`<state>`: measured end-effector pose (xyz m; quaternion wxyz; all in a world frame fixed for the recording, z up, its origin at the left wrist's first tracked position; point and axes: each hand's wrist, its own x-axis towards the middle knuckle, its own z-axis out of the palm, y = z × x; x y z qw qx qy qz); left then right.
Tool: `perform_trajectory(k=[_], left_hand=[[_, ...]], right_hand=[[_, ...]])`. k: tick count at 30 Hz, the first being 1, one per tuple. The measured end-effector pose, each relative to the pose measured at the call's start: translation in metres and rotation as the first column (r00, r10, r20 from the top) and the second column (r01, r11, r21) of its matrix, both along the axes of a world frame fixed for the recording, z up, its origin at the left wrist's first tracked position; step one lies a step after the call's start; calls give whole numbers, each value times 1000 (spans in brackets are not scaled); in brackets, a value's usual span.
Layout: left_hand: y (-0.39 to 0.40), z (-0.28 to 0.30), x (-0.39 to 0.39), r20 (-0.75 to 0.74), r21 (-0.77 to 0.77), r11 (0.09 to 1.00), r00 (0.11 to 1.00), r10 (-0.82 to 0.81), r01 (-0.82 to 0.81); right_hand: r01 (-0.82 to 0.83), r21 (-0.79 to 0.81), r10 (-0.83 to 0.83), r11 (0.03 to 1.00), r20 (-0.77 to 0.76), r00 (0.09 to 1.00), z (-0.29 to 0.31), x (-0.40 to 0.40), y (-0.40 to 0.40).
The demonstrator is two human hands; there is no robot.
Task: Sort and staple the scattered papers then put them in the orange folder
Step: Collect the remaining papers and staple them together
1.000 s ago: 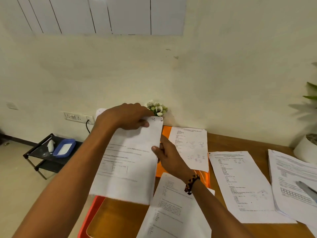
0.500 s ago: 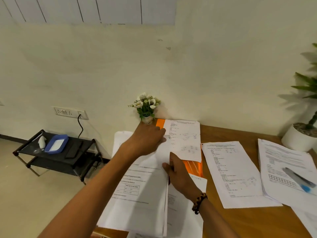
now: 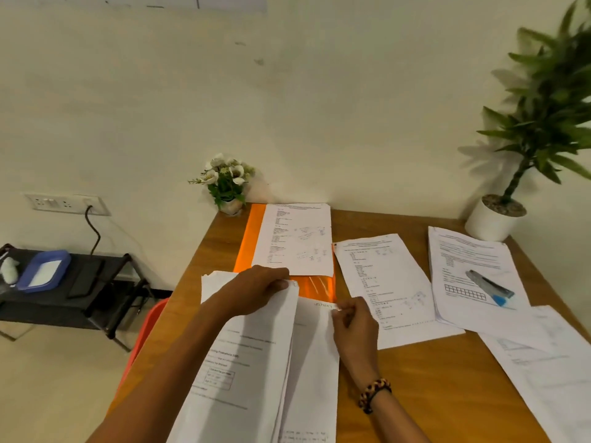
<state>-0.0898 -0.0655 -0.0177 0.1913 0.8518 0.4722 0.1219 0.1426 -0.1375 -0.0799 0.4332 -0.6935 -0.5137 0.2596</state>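
- Left hand point(image 3: 256, 290): fingers closed over the top right corner of a stack of printed sheets point(image 3: 243, 362), thumb and fingertips gripping its upper edge. The stack lies at the near left of the wooden table point(image 3: 431, 394) and overhangs the left edge.
- Right hand point(image 3: 353, 324): fingertips pinched on the top right corner of a single sheet point(image 3: 315, 362) that lies just right of the stack and partly under it. A beaded bracelet point(image 3: 374, 394) sits on the wrist.
- Orange folder point(image 3: 249, 241): flat on the table beyond both hands, its far end near the wall. One printed page point(image 3: 295, 238) lies on top of it and covers most of its right side.
- Loose page point(image 3: 387, 286): flat on the table just right of the folder.
- Second paper pile point(image 3: 470, 260): further right, with a grey and blue stapler point(image 3: 489, 287) resting on it.
- More paper point(image 3: 550, 372): at the near right corner.
- Small flower pot point(image 3: 228, 183): at the table's far left corner, against the wall.
- Potted plant point(image 3: 527, 139) in a white pot: at the far right.
- Black rack point(image 3: 96, 282): on the floor left of the table, holding a blue tray point(image 3: 43, 271).
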Motion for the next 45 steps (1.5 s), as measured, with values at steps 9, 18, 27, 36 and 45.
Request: perform_trajectory(k=[9, 18, 27, 36, 45], left_hand=[[3, -14, 17, 23, 27, 998, 998, -59, 58], [6, -13, 41, 126, 26, 990, 982, -143, 141], [8, -19, 51, 274, -11, 999, 961, -36, 40], [8, -21, 66, 330, -65, 994, 938, 103, -86], [15, -23, 82, 370, -71, 991, 920, 131, -113]], right_hand=[[-7, -182, 10, 983, 13, 1000, 10, 6, 8], [-121, 46, 130, 992, -339, 932, 20, -1, 6], [-111, 30, 112, 993, -501, 858, 24, -5, 13], [-118, 12, 110, 993, -465, 878, 22, 5, 12], [23, -279, 133, 960, 525, 841, 14, 62, 10]])
